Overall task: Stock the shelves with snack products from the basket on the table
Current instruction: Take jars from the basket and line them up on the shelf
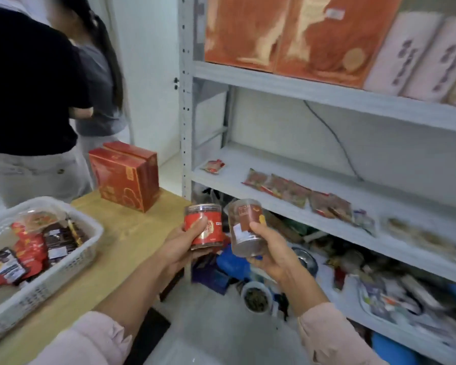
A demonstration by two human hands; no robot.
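Note:
My left hand [181,248] grips a red-labelled snack jar [208,233] with a clear lid. A clear jar with a brown label [244,222], tilted a little, sits in the grip of my right hand [270,255]. Both jars hang in the air in front of the grey metal shelving [327,214], just below its middle shelf's front edge. Several red snack packets [287,189] lie in a row on that shelf. The white plastic basket [71,262] stands on the wooden table [121,248] at the left, holding several red and dark packets.
Two red boxes [127,175] stand at the table's far end. Two people [37,101] stand beyond the table at the left. Large orange and pink packages [313,40] fill the top shelf. The lowest shelf and floor hold mixed clutter [379,285] and a bowl [256,300].

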